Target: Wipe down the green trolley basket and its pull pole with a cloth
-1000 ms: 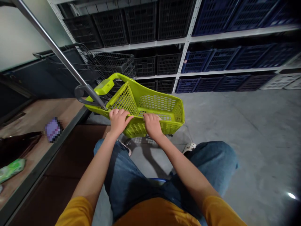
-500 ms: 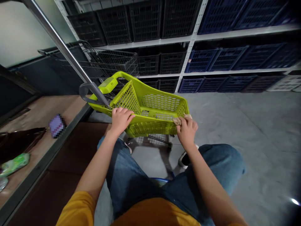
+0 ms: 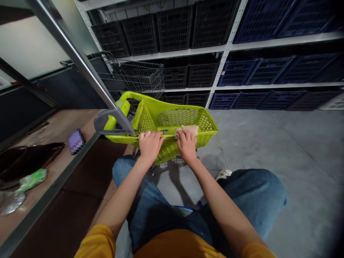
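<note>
A lime-green plastic shopping cart [image 3: 206,138] with perforated walls stands before my knees. My left hand [image 3: 149,144] is closed over its near rim, close to the handle end. Further right on the same rim, my right hand [image 3: 186,145] grips a beige cloth [image 3: 191,129] and presses it against the edge. Part of the cloth spreads above the fingers into the basket opening. A grey plastic piece [image 3: 115,120] at the end of a metal pole [image 3: 77,59] lies over the cart's handle corner.
A wooden shelf [image 3: 72,118] on the left bears a pixelated purple item [image 3: 76,141], a green packet [image 3: 32,180] and a dark bag [image 3: 27,161]. Behind the cart stand a black wire cart [image 3: 139,77] and a white rack [image 3: 224,53] with black crates [image 3: 174,32] and blue crates [image 3: 236,73].
My right hand has slid left along the rim with the cloth, from the cart's far-right corner towards my left hand. The cart has turned slightly, and my view has shifted.
</note>
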The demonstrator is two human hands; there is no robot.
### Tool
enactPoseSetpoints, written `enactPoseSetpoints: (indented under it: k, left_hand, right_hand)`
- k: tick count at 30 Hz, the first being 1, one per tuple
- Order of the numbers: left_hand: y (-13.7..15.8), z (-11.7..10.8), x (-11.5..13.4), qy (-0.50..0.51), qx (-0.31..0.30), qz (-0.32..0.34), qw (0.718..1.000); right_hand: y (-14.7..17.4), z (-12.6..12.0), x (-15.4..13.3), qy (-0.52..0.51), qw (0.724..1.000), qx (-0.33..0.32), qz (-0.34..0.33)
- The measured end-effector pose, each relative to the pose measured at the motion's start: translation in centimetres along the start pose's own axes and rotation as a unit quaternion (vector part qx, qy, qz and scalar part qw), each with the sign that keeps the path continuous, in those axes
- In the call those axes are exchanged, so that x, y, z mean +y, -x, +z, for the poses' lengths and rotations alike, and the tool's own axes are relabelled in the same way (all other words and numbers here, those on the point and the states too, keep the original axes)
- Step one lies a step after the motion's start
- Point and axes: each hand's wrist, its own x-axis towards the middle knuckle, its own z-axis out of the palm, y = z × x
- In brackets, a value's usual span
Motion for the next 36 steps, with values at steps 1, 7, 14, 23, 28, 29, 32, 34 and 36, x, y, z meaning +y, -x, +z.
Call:
enactPoseSetpoints:
  k: [1, 7, 14, 23, 28, 29, 32, 34, 36]
  left_hand:
    - [0.2, -0.3, -0.3, 0.006, -0.010, 0.012, 1.000]
    - [2.1, -3.7, -4.7, 0.071, -0.027, 0.140, 0.987]
    - [2.2, -8.9, -8.1, -0.059, 0.150, -0.015, 0.987]
    - [0.1, -8.7, -9.0, -0.075, 0.214, -0.092, 0.970]
    - [-1.0, -9.7, -8.4, -0.063, 0.185, -0.103, 0.975]
    - [-1.2, -9.9, -8.3, -0.063, 0.177, -0.108, 0.976]
    - [-1.7, -10.1, -7.7, -0.065, 0.160, -0.117, 0.978]
    - [-2.1, -10.1, -7.2, -0.068, 0.154, -0.123, 0.978]
    - [-2.3, -10.1, -6.7, -0.073, 0.152, -0.131, 0.977]
  right_hand:
    - [-0.1, -0.1, 0.6, 0.002, 1.000, -0.004, -0.014]
    - [-1.8, -0.2, 4.0, -0.011, 0.998, -0.029, -0.055]
    - [-5.0, 1.7, 4.3, -0.031, 0.998, -0.025, -0.053]
    - [-5.6, 1.3, 5.1, -0.066, 0.992, -0.057, -0.087]
    - [-4.6, 1.4, 6.1, -0.078, 0.993, -0.041, -0.076]
    - [-4.4, 1.4, 6.4, -0.080, 0.993, -0.035, -0.076]
    - [-3.7, 1.2, 6.9, -0.103, 0.992, -0.010, -0.067]
    - [-3.1, 1.0, 6.4, -0.125, 0.991, 0.018, -0.048]
    - [-2.5, 0.9, 4.8, -0.146, 0.988, 0.047, -0.035]
